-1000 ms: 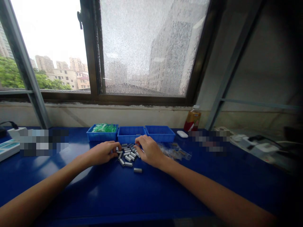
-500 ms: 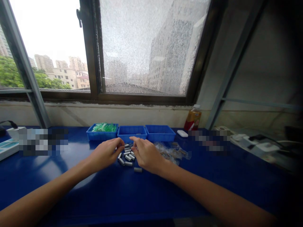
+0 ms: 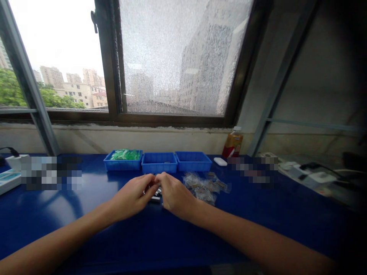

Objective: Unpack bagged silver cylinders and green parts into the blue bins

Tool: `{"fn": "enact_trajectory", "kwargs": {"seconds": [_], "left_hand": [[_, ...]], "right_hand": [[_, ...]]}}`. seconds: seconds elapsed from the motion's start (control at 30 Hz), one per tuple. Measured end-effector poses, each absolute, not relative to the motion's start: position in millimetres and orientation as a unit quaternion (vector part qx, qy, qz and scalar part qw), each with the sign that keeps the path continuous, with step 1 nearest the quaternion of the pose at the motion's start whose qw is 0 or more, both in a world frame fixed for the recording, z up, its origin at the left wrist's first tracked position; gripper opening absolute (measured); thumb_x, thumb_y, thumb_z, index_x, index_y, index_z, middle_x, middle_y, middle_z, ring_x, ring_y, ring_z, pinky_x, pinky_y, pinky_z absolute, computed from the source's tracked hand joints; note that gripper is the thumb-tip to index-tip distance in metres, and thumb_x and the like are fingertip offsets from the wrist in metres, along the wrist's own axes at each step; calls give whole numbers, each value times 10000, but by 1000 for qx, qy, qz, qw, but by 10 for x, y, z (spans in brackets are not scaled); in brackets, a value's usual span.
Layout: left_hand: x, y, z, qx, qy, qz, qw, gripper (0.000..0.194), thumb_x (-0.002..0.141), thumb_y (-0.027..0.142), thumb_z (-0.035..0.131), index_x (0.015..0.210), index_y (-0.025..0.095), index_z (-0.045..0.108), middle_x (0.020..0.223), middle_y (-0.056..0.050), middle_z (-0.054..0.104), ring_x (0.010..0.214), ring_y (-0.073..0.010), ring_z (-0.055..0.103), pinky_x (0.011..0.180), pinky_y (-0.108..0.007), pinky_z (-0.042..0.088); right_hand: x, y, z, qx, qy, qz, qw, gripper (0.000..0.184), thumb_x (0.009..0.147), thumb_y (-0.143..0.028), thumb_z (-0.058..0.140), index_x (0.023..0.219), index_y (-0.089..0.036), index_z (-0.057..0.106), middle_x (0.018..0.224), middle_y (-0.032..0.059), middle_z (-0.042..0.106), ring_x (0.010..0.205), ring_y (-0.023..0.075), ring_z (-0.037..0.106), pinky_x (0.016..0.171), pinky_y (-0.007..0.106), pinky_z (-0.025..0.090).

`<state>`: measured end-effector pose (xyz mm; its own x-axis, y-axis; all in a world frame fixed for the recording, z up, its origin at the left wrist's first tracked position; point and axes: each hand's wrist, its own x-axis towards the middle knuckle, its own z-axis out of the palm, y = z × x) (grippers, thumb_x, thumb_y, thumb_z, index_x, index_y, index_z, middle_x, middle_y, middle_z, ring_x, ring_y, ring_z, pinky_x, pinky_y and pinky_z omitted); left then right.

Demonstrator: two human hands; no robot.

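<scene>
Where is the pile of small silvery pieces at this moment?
In the head view, the silvery pieces lie slightly left of centre, partly hidden by the left hand and right hand, in front of the middle blue tray.

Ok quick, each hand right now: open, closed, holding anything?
Left hand: fingers curled; can't tell whether it holds anything.
Right hand: fingers curled too; anything held is hidden.

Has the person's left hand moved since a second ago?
Yes. Judged against the middle blue bin, the left hand has shifted rightward, closer to the right hand.
</scene>
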<state>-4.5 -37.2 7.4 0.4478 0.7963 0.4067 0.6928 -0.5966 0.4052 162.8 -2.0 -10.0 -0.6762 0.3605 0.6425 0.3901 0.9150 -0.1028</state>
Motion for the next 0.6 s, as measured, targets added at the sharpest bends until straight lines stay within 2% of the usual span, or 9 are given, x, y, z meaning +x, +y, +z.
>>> {"fn": "enact_trajectory", "kwargs": {"seconds": [0.1,0.27,0.4,0.5,0.6], "left_hand": [[-46,-390,76,847,452,277,42,145,847,301,457,804,171,504,744,-15,569,663,-140,522,605,-249,386],[-93,-358,82,839,463,285,4,223,884,316,404,900,187,585,762,-28,615,683,-147,562,616,-246,399],[-133,-329,99,830,474,293,9,250,889,317,400,968,201,606,805,-32,639,705,-147,575,644,-249,412],[-132,-334,112,828,472,301,13,257,891,336,396,942,197,607,829,-32,644,726,-149,576,663,-252,414],[-111,-360,129,840,463,283,7,280,898,330,377,823,183,603,764,-26,630,727,-155,570,648,-253,405]], "right_hand": [[1633,-28,-92,-209,-913,9,349,272,709,-17,385,939,-162,403,857,76,553,814,174,543,739,294,453],[1637,6,-77,-229,-904,34,359,272,778,-36,354,1023,-147,398,835,62,576,752,150,561,655,251,433],[1675,-11,10,-258,-909,-18,328,272,794,-119,423,1065,-139,442,894,76,602,805,168,559,701,275,400],[1699,-47,81,-299,-910,-104,268,160,800,-238,479,918,-148,541,846,77,618,788,194,543,679,307,350],[1699,-78,119,-324,-906,-154,223,157,811,-279,466,760,-162,556,750,60,616,724,183,532,622,308,296]]}}
